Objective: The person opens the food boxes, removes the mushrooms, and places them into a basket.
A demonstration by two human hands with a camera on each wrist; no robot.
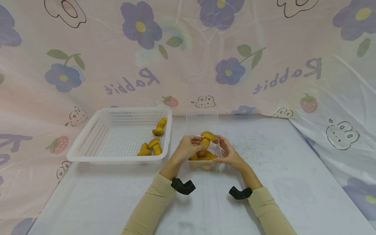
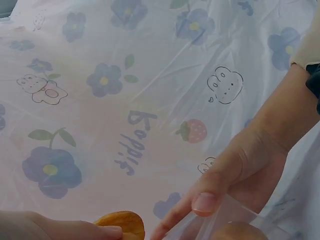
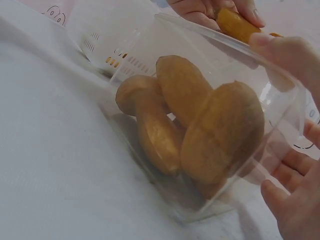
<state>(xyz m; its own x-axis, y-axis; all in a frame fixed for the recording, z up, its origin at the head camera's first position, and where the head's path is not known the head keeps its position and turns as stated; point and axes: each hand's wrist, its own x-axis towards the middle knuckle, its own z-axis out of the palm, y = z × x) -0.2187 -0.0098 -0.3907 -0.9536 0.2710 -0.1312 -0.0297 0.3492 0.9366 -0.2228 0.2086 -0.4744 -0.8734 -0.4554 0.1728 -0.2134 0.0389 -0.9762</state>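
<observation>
My left hand (image 1: 188, 148) grips a yellow-brown mushroom (image 1: 208, 135) by its stem, cap up, above a clear plastic box (image 1: 219, 150). My right hand (image 1: 233, 159) holds the box at its right side, the thumb at the near rim and the fingers along the outer wall. Several mushrooms (image 3: 222, 132) lie inside the box, plain through its wall in the right wrist view. Only the cap of the held mushroom (image 2: 125, 222) shows at the bottom of the left wrist view, beside the left hand's fingers.
A white perforated basket (image 1: 117, 159) stands to the left, with three mushrooms (image 1: 158, 128) at its right side. The box's clear lid (image 1: 202, 121) stands raised behind it. A printed curtain (image 1: 188, 58) closes off the back of the white table (image 1: 279, 169).
</observation>
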